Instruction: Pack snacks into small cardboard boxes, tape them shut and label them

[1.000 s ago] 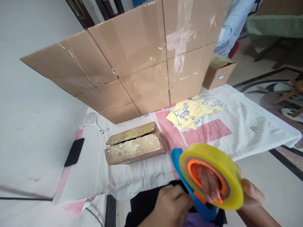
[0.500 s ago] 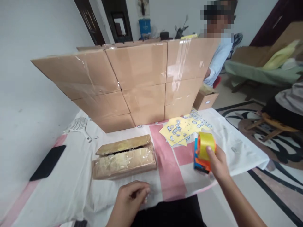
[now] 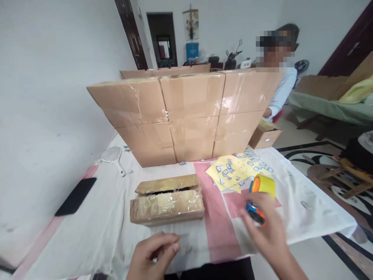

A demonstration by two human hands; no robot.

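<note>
Head view: our blurred right hand (image 3: 268, 223), thumb and fingers parted, partly hides the tape dispenser (image 3: 266, 184) on the table (image 3: 316, 217); whether our curled left hand (image 3: 154, 254) grips anything, we cannot tell.

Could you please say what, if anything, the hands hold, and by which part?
I cannot tell: nothing shows clearly in the pinched left hand; the blurred right hand overlaps the blue-and-orange plastic tape dispenser.

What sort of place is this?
Likely a home room used as a makeshift workspace: a tape dispenser and small cardboard box on a cloth-covered table, with an apparent scooter behind.
</note>
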